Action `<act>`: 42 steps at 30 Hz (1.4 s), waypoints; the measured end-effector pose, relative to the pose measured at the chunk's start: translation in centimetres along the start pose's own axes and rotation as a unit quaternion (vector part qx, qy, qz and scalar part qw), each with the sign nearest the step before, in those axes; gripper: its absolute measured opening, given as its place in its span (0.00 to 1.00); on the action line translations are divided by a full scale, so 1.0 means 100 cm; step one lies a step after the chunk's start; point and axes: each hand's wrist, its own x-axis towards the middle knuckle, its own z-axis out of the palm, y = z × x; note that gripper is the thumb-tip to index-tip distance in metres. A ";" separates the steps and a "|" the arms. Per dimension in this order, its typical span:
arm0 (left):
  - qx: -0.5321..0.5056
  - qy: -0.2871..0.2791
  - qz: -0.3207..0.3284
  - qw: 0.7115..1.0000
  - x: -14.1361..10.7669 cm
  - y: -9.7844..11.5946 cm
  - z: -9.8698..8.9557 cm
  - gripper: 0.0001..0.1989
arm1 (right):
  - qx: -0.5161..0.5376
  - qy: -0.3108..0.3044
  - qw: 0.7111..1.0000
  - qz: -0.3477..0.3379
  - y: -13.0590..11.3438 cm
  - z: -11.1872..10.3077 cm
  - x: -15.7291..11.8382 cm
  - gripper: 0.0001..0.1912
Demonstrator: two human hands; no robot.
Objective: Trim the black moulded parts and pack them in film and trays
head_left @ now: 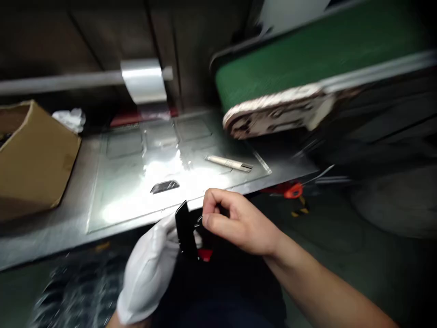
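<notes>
In a white glove, my left hand (150, 266) holds a thin, black, flat piece (186, 230) upright by its edge. My bare right hand (239, 221) is closed in a pinch beside it. A small, thin curl (198, 221) shows at my right fingertips, close to the black piece; what it is, I cannot make out. A bit of red (205, 254) appears just below the black piece. Ahead of both hands, a dark, slanted flat piece (165, 187) lies on a clear sheet (128, 200) over the bench.
A pale cutter-like tool (229, 163) lies on the sheet. At left stands a cardboard box (37, 159), with crumpled white material (71, 119) behind it. A green conveyor belt (307, 59) overhangs the bench (73, 216) at right. Black parts in clear trays (78, 291) sit below left.
</notes>
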 end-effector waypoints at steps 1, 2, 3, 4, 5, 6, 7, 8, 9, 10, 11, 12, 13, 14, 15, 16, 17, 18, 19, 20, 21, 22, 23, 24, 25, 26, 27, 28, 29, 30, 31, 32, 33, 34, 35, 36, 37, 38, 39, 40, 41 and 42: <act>-0.079 -0.021 -0.042 0.996 -0.008 -0.005 0.007 0.32 | 0.020 -0.009 0.999 0.024 0.015 0.012 0.000 0.05; -0.189 -0.046 -0.082 0.977 -0.015 -0.011 0.013 0.32 | 0.036 -0.013 0.999 0.037 0.030 0.021 -0.001 0.05; -0.272 -0.066 -0.108 0.954 -0.020 -0.019 0.018 0.30 | 0.046 -0.012 0.998 0.046 0.042 0.027 -0.002 0.05; -0.352 -0.085 -0.128 0.923 -0.026 -0.026 0.021 0.28 | 0.056 -0.009 0.997 0.054 0.052 0.032 -0.005 0.04; -0.406 -0.102 -0.140 0.897 -0.030 -0.032 0.023 0.26 | 0.063 -0.008 0.996 0.064 0.061 0.035 -0.007 0.04; -0.427 -0.116 -0.147 0.884 -0.034 -0.038 0.024 0.25 | 0.067 -0.008 0.995 0.075 0.067 0.037 -0.010 0.04; -0.433 -0.127 -0.154 0.879 -0.036 -0.043 0.023 0.24 | 0.069 -0.009 0.994 0.087 0.072 0.039 -0.013 0.04; -0.435 -0.133 -0.161 0.876 -0.038 -0.047 0.023 0.25 | 0.067 -0.008 0.993 0.099 0.076 0.040 -0.015 0.04; -0.436 -0.136 -0.171 0.873 -0.039 -0.050 0.023 0.25 | 0.063 -0.007 0.992 0.107 0.079 0.040 -0.017 0.05; -0.438 -0.136 -0.181 0.870 -0.040 -0.052 0.022 0.25 | 0.058 -0.005 0.992 0.111 0.081 0.040 -0.018 0.05; -0.438 -0.136 -0.191 0.868 -0.040 -0.053 0.023 0.24 | 0.053 -0.002 0.992 0.113 0.083 0.040 -0.019 0.05; -0.438 -0.134 -0.198 0.866 -0.039 -0.053 0.023 0.24 | 0.051 -0.001 0.992 0.114 0.084 0.040 -0.020 0.06; -0.437 -0.132 -0.204 0.866 -0.039 -0.054 0.023 0.24 | 0.052 -0.002 0.992 0.115 0.086 0.039 -0.021 0.06; -0.434 -0.130 -0.209 0.867 -0.038 -0.054 0.024 0.24 | 0.055 -0.003 0.992 0.115 0.087 0.038 -0.022 0.07; -0.431 -0.129 -0.211 0.868 -0.038 -0.053 0.025 0.23 | 0.059 -0.005 0.992 0.115 0.089 0.037 -0.022 0.07; -0.429 -0.129 -0.213 0.868 -0.037 -0.053 0.025 0.23 | 0.064 -0.007 0.992 0.113 0.090 0.035 -0.023 0.07; -0.427 -0.131 -0.214 0.869 -0.037 -0.053 0.026 0.23 | 0.069 -0.008 0.991 0.110 0.091 0.034 -0.023 0.07; -0.426 -0.134 -0.217 0.868 -0.036 -0.053 0.027 0.23 | 0.074 -0.008 0.992 0.106 0.091 0.032 -0.024 0.07; -0.424 -0.138 -0.220 0.868 -0.036 -0.054 0.027 0.23 | 0.077 -0.008 0.992 0.103 0.092 0.030 -0.024 0.07; -0.421 -0.140 -0.222 0.868 -0.036 -0.054 0.028 0.23 | 0.080 -0.010 0.992 0.100 0.093 0.029 -0.025 0.07; -0.415 -0.139 -0.223 0.871 -0.035 -0.054 0.029 0.23 | 0.082 -0.012 0.992 0.097 0.094 0.028 -0.025 0.07; -0.407 -0.137 -0.221 0.876 -0.035 -0.054 0.029 0.24 | 0.086 -0.016 0.992 0.096 0.095 0.027 -0.025 0.07; -0.397 -0.132 -0.216 0.882 -0.034 -0.054 0.030 0.24 | 0.091 -0.022 0.991 0.095 0.097 0.026 -0.025 0.07; -0.383 -0.126 -0.209 0.891 -0.034 -0.053 0.030 0.24 | 0.100 -0.030 0.990 0.096 0.099 0.026 -0.026 0.07; -0.356 -0.124 -0.195 0.905 -0.033 -0.052 0.029 0.25 | 0.111 -0.041 0.988 0.098 0.102 0.026 -0.026 0.07; -0.319 -0.126 -0.178 0.922 -0.032 -0.050 0.028 0.25 | 0.121 -0.052 0.987 0.097 0.104 0.026 -0.026 0.08; -0.275 -0.133 -0.159 0.939 -0.030 -0.047 0.026 0.25 | 0.125 -0.060 0.986 0.089 0.107 0.026 -0.027 0.08; -0.226 -0.145 -0.141 0.953 -0.029 -0.044 0.023 0.24 | 0.123 -0.064 0.988 0.072 0.109 0.026 -0.027 0.07; -0.182 -0.159 -0.126 0.962 -0.028 -0.041 0.020 0.23 | 0.113 -0.064 0.991 0.046 0.112 0.026 -0.028 0.07; -0.145 -0.170 -0.103 0.969 -0.027 -0.038 0.016 0.21 | 0.098 -0.060 0.993 0.015 0.114 0.026 -0.028 0.06; -0.112 -0.180 -0.072 0.975 -0.026 -0.035 0.013 0.19 | 0.083 -0.055 0.995 -0.016 0.115 0.025 -0.029 0.05; -0.080 -0.187 -0.032 0.979 -0.025 -0.032 0.009 0.18 | 0.072 -0.053 0.995 -0.042 0.116 0.025 -0.029 0.05; -0.042 -0.192 0.013 0.980 -0.025 -0.030 0.006 0.19 | 0.067 -0.053 0.995 -0.060 0.117 0.024 -0.029 0.06; -0.007 -0.196 0.060 0.979 -0.025 -0.029 0.004 0.21 | 0.066 -0.055 0.994 -0.069 0.117 0.024 -0.030 0.06; 0.019 -0.199 0.098 0.975 -0.025 -0.028 0.002 0.23 | 0.067 -0.058 0.993 -0.074 0.117 0.023 -0.030 0.07; 0.034 -0.203 0.119 0.971 -0.025 -0.026 0.001 0.24 | 0.068 -0.059 0.993 -0.077 0.117 0.023 -0.030 0.07; 0.032 -0.206 0.118 0.971 -0.025 -0.025 0.001 0.24 | 0.066 -0.058 0.993 -0.077 0.117 0.022 -0.030 0.07; 0.015 -0.204 0.095 0.974 -0.025 -0.024 0.002 0.22 | 0.062 -0.055 0.994 -0.074 0.116 0.022 -0.030 0.07; -0.020 -0.197 0.038 0.980 -0.025 -0.023 0.005 0.20 | 0.060 -0.053 0.995 -0.063 0.116 0.023 -0.030 0.06; -0.067 -0.184 -0.040 0.980 -0.025 -0.023 0.008 0.17 | 0.064 -0.051 0.996 -0.041 0.116 0.023 -0.030 0.06; -0.118 -0.168 -0.124 0.971 -0.025 -0.024 0.012 0.16 | 0.076 -0.050 0.996 -0.009 0.116 0.024 -0.029 0.06; -0.165 -0.152 -0.194 0.955 -0.025 -0.025 0.016 0.16 | 0.093 -0.049 0.994 0.032 0.118 0.025 -0.028 0.08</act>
